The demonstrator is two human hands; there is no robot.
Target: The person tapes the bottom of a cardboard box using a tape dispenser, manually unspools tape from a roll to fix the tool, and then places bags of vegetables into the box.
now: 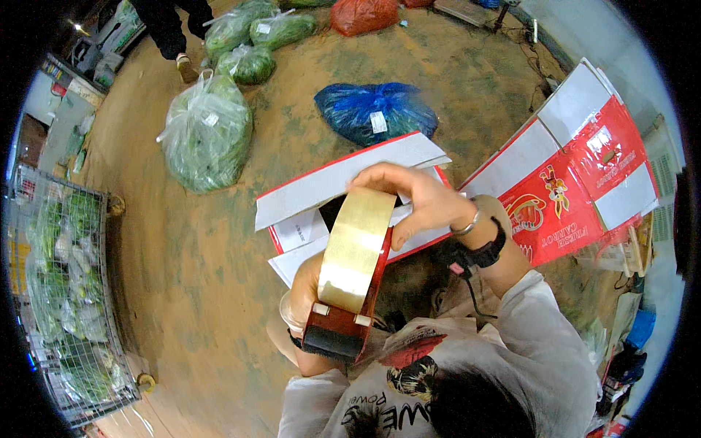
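Note:
My left hand point(306, 287) grips a red tape dispenser point(337, 328) from its far left side and is partly hidden behind it. A wide roll of yellowish packing tape point(358, 246) sits on the dispenser. My right hand point(430, 202) curves over the roll's upper end, fingertips on its top edge and thumb at its side. Beneath both hands stands a red and white cardboard carton point(328, 167) with its top flaps spread and a dark opening between them. To the right, a flattened or folded red carrot carton point(564, 191) shows its printed side.
Beyond the carton lies a blue plastic bag point(378, 112). A clear bag of green produce point(208, 134), more green bags point(246, 63) and a red bag point(364, 16) rest on the floor. A wire cage trolley point(107, 274) stands left; a person's legs point(170, 33) are at upper left.

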